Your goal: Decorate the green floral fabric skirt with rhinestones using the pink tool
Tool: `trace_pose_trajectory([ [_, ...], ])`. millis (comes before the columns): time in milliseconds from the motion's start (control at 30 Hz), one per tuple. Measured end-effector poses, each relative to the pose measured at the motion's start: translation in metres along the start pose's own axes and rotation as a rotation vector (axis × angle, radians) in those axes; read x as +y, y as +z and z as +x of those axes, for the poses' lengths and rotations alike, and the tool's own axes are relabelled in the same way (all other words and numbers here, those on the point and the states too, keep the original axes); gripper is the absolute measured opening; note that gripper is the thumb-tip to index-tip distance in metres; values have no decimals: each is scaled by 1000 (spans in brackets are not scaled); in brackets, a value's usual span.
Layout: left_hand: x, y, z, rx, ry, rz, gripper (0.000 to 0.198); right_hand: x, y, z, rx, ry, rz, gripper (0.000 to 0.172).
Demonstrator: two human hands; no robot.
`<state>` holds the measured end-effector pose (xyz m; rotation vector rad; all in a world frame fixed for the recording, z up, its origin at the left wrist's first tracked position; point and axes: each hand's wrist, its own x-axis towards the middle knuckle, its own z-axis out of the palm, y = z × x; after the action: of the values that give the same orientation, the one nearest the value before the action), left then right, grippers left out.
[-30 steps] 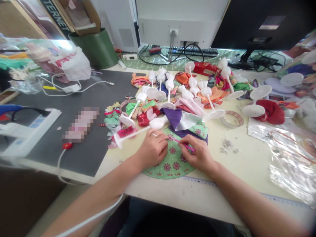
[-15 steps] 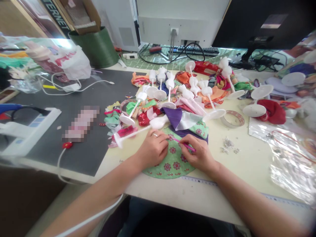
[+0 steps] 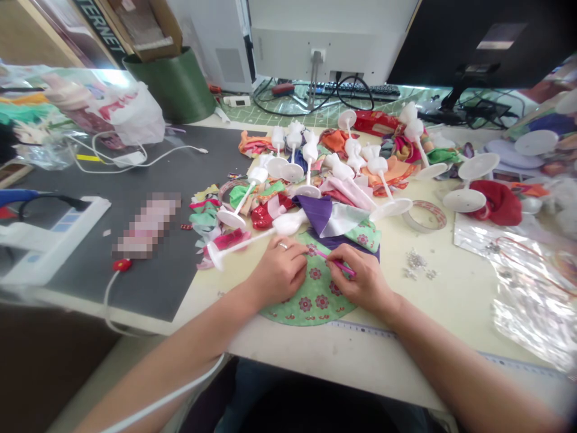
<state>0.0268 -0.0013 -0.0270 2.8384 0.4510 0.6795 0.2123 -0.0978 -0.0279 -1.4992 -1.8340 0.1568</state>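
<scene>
A green cloth (image 3: 314, 302) with red flowers lies at the table's front edge, its lower rim rounded. My left hand (image 3: 280, 272), wearing a ring, rests on its left side with fingers bent and pressed together on the cloth. My right hand (image 3: 360, 276) is closed around a slim pink pen-like stick (image 3: 336, 264), whose tip points left to my left fingertips; the tip itself is too small to make out. Just behind the hands are a white mini mannequin (image 3: 288, 224) on its side and purple cloth (image 3: 318, 213).
Several white mannequin stands (image 3: 311, 150) and cloth scraps (image 3: 274, 210) are heaped behind. To the right are a tape roll (image 3: 425, 227), small shiny bits (image 3: 417, 260) and a silvery plastic bag (image 3: 518, 300). A ruler (image 3: 369, 330) lies along the front; a power strip (image 3: 67, 240) is at left.
</scene>
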Motion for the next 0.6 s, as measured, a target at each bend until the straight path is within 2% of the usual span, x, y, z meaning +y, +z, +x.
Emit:
trace_pose_trajectory([
  [600, -1, 4, 1, 17, 36, -2, 17, -3, -3, 0, -2, -31, -10, 9],
])
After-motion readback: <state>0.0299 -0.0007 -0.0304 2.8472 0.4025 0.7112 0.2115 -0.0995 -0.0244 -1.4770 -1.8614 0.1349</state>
